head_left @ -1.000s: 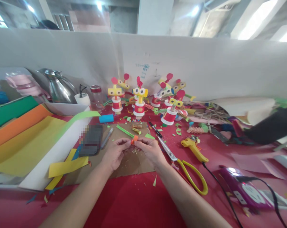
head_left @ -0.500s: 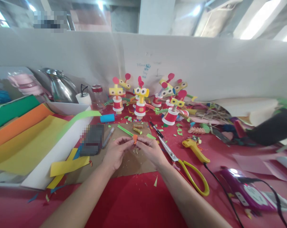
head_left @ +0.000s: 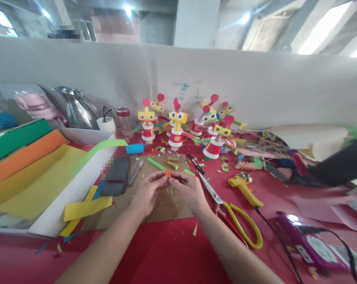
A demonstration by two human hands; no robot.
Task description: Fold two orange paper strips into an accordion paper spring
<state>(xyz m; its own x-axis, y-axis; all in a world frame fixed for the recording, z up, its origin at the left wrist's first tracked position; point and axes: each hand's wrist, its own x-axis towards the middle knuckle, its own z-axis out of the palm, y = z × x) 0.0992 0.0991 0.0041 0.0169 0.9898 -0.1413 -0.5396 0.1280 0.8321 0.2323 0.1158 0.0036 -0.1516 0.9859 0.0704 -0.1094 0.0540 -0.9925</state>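
Note:
Between my fingertips is a small orange piece of paper, pinched from both sides above a brown cardboard sheet. My left hand closes on its left side and my right hand on its right. The fingers cover part of the piece, so its full shape is hidden. Just beyond the hands lie a green paper strip and two folded paper springs. A grey pen rests left of my left hand. Scissors with yellow handles lie right of my right hand.
Several paper-cup figures stand at the back of the red table. A yellow glue gun with a cable and a purple device are on the right. At left are a white box with coloured paper and a blue paper roll.
The orange piece shows a little less between the fingertips, and the fingers have shifted slightly around it. The whole view has moved a little; other things lie as before.

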